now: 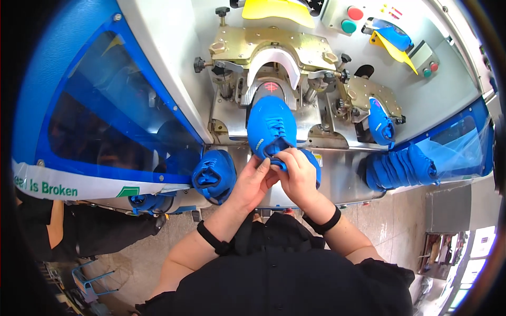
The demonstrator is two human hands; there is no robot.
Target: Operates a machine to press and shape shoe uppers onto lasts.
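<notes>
1 blue shoe upper (271, 118) ahead of left fingers (261, 168) and right fingers (289, 158), heel collar (279, 164) gripped between them.

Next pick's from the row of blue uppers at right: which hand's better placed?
Right hand, likely: it's nearer the row of blue uppers; the left hand is farther across. Both hold the heel of one blue upper, so the right must release first.

Center frame: left hand (253, 181) and right hand (298, 176) pinch lower end of blue shoe upper (270, 121), toe toward top. Gold clamp plate (232, 41) top center. Second blue upper (213, 176) left of center on worktop (340, 179); stacked blue uppers (400, 167) at right.
</notes>
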